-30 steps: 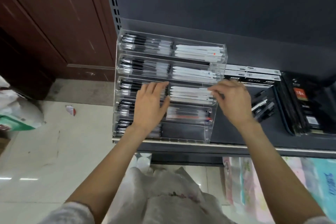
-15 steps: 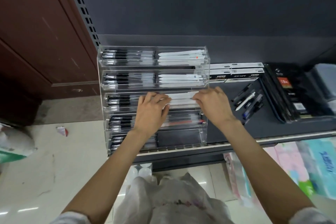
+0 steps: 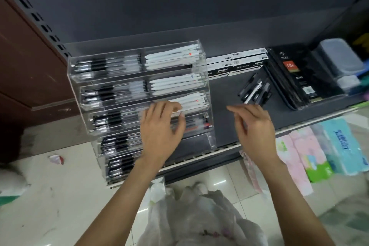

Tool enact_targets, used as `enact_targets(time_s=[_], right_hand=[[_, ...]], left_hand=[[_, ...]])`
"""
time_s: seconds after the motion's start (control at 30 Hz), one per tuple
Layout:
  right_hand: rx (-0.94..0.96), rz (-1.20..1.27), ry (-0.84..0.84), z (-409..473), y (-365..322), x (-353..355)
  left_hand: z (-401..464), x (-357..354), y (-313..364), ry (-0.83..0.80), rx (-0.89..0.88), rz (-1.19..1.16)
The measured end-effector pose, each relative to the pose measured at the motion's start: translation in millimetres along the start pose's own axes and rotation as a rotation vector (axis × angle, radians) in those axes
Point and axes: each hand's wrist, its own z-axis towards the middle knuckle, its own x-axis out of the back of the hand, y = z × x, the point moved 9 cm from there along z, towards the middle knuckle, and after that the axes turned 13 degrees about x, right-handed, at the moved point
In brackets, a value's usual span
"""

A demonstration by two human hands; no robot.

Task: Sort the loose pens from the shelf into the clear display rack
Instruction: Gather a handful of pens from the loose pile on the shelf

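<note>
Right hand (image 3: 254, 126) now off the rack (image 3: 111, 78), near loose pens (image 3: 256, 91).

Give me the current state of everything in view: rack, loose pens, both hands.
clear display rack: upright on the shelf, most compartments stocked, bottom-right compartment looks empty.
loose pens: small pile lying on the shelf, right of the rack, untouched.
left hand: fingers loosely bent at the rack's third tier; any grip unclear.
right hand: off the rack, open, holding nothing, short of the loose pens.
shelf: dark, bare between rack and pens.
</note>
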Motion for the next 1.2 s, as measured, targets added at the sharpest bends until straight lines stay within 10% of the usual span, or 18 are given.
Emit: enact_targets(time_s=[0.17, 0.37, 0.67, 1.2], right_hand=[[-0.411, 0.07, -0.078, -89, 97, 2], [-0.426, -0.02, -0.195, -113, 190, -11], [-0.069, 0.11, -0.434, -41, 260, -73], [0.11, 0.143, -0.682, -21, 274, -101]], left_hand=[[-12, -16, 82, -0.126, 0.013, -0.353], [-15, -180, 105, -0.823, 0.339, -0.299], [42, -329, 109, -0.723, 0.444, 0.2], [52, -353, 123, -0.751, 0.429, 0.467]])
